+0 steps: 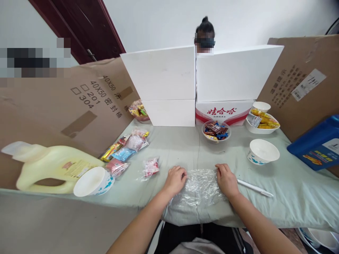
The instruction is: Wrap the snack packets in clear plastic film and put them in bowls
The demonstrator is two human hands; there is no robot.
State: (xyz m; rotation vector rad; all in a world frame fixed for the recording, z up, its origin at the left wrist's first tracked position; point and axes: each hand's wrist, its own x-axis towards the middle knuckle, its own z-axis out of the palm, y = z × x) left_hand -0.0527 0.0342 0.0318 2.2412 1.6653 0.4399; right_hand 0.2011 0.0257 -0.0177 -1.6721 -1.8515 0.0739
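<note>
A clear crinkled plastic bag [199, 187] lies flat on the pale green cloth at the table's front edge. My left hand [174, 180] is curled shut, pinching the bag's left edge. My right hand [225, 179] is curled shut on the bag's right edge. A white pen [254, 188] lies just right of my right hand. A small bag of pink candy [150, 167] lies left of my left hand.
Several snack packets [124, 150] lie at the left. A yellow jug [53, 167] and a tipped paper bowl [93, 181] are at the far left. Bowls of sweets [216, 130], an empty bowl [263, 151], a snack bowl [262, 121], white boxes [169, 84], cardboard walls and a blue container [317, 144] surround the table. A person sits behind the boxes.
</note>
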